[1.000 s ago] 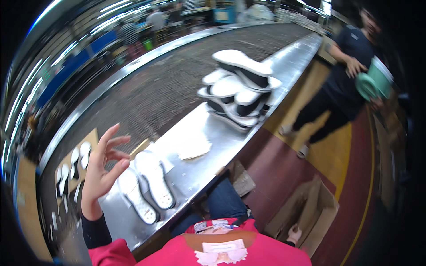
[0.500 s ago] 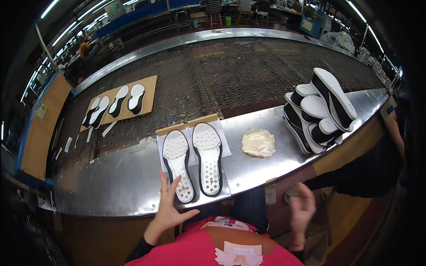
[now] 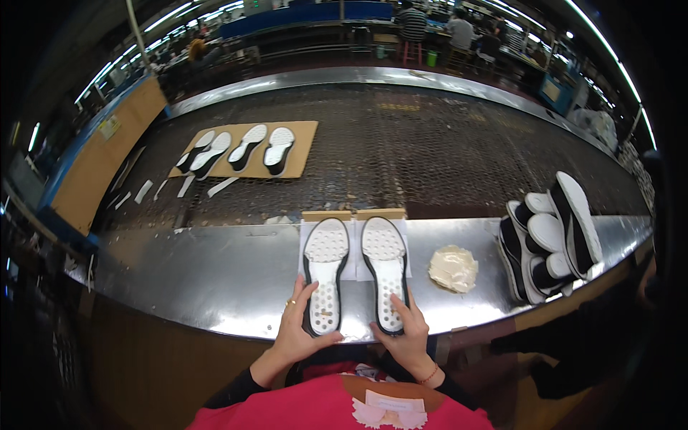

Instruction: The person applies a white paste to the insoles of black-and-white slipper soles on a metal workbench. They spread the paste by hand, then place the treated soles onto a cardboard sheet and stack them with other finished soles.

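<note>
Two shoe soles lie side by side at the metal table's front edge, with white dimpled faces up and black sides. Round the heel of the left sole [image 3: 325, 269], my left hand [image 3: 297, 326] has its fingers along the outer side and its thumb at the heel end. My right hand [image 3: 405, 337] holds the heel of the right sole [image 3: 383, 269], fingertips over its outer edge and thumb by the heel. Under the toe ends are white paper sheets [image 3: 351, 269] and cardboard strips [image 3: 327, 215].
A cream-coloured round lump [image 3: 453, 269] sits right of the soles. Farther right, several soles [image 3: 548, 240] are piled up. Beyond the metal table [image 3: 208, 279], a cardboard sheet [image 3: 301, 147] with several soles lies on a dark mesh belt [image 3: 430, 150], near white strips [image 3: 222, 187].
My right hand has come in from the right onto the right sole's heel, and my left hand has closed round the left one. The soles now lie farther apart. The view has turned left.
</note>
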A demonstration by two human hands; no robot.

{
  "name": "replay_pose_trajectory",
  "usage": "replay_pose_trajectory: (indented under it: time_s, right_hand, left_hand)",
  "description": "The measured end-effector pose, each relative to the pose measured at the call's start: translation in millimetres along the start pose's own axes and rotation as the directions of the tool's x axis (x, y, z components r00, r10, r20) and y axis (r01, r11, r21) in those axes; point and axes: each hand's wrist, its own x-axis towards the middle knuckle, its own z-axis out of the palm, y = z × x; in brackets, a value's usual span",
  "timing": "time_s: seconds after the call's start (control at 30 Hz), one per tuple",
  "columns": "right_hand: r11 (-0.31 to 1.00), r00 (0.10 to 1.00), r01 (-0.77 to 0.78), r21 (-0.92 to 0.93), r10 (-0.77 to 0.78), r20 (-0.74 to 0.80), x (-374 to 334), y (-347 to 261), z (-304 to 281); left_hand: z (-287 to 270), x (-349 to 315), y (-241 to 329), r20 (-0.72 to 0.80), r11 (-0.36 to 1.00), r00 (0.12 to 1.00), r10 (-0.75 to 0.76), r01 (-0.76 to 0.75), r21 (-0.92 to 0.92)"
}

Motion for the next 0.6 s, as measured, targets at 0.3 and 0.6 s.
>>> replay_pose_trajectory:
  time_s: [0.3, 0.6]
  right_hand:
    - [0.921, 0.998, 0.005, 0.389, 0.021, -0.062, -11, 25, -11]
    - [0.811, 0.962, -0.057, 0.583, 0.201, -0.185, -12, 27, -5]
  left_hand:
    - [-122, 158, -183, -0.261, 0.757, 0.942, -0.213, 0.328, 0.565]
    - [-160, 231, -261, -0.328, 0.436, 0.804, -0.495, 0.557, 0.707]
